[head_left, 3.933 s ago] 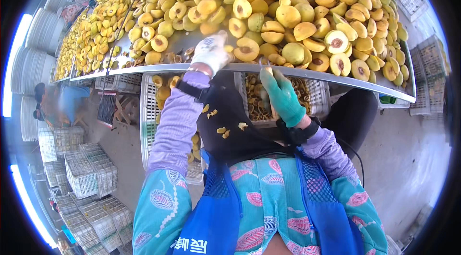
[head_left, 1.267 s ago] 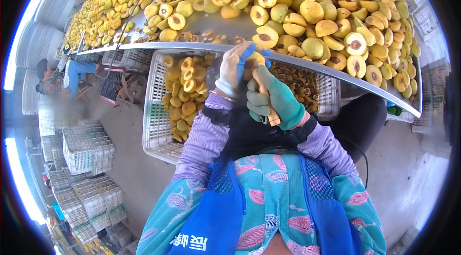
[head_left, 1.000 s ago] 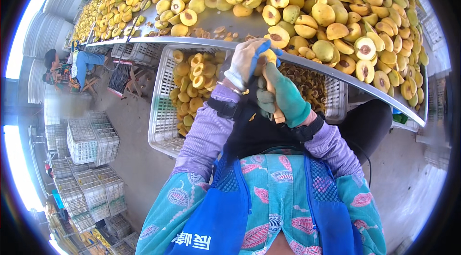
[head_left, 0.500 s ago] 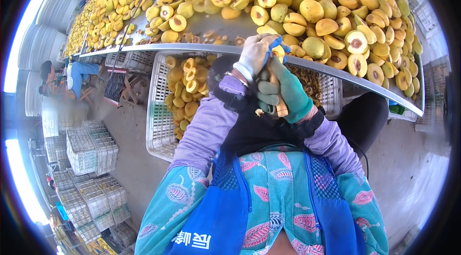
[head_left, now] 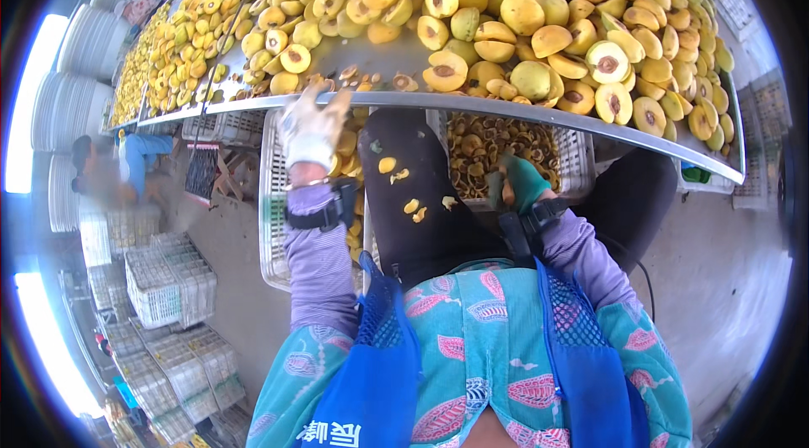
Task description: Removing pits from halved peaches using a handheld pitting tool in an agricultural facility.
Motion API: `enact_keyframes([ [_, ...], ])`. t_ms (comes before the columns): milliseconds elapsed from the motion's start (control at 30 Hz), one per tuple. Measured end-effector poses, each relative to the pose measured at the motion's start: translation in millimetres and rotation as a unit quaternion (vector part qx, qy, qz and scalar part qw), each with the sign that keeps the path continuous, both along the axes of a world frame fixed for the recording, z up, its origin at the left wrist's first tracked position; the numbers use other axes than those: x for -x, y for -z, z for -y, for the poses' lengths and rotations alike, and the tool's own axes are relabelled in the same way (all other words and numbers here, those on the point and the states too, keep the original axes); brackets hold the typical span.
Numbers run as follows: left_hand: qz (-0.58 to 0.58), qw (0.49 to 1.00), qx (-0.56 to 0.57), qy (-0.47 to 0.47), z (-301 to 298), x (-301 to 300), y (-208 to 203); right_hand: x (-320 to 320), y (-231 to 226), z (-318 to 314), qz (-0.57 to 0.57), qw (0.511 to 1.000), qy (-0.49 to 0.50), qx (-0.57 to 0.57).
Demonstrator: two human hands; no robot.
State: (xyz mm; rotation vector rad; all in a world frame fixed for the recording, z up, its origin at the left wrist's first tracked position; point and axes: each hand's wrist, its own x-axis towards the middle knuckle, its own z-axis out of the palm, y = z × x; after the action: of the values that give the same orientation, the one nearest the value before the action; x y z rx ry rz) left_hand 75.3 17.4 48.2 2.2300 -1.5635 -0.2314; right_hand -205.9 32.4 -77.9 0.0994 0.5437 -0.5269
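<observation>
Presumably for easy reach, the left crate (head_left: pixel 271 220) and right crate (head_left: pixel 574 163) stand below the edge of the counter (head_left: pixel 362 56) bearing the fruit halves (head_left: pixel 552 42), the left hand (head_left: pixel 313 128) spread above the former, the right hand (head_left: pixel 524 182) curled near the latter, its grip indeterminable.

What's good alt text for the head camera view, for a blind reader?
A white-gloved left hand is open at the edge of a metal table heaped with halved yellow fruit; the green-gloved right hand is curled by a crate of brownish scraps, any grip unclear. Another crate holds more fruit, and yellow bits lie on dark trousers.
</observation>
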Motion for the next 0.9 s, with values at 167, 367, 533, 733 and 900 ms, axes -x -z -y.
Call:
enact_keyframes([
  [167,0.105,0.963,-0.121,0.215,93.4,78.1,57.5,-8.8,-41.8,-10.9,-0.33,0.871,-0.021,0.362],
  [367,-0.255,0.938,0.051,0.229,72.0,72.1,42.1,-27.8,-80.7,14.5,-0.436,0.744,0.101,0.495],
  [533,-0.389,0.864,0.15,0.284,33.4,79.3,60.0,-52.5,-74.2,15.4,-0.549,0.509,0.1,0.655],
  [733,-0.194,0.898,0.272,0.286,20.4,88.9,44.6,-63.8,-69.2,7.7,-0.545,0.574,0.117,0.6],
  [900,-0.628,0.74,0.226,0.082,20.4,103.8,55.6,-71.8,-64.8,5.8,-0.537,0.59,0.104,0.594],
])
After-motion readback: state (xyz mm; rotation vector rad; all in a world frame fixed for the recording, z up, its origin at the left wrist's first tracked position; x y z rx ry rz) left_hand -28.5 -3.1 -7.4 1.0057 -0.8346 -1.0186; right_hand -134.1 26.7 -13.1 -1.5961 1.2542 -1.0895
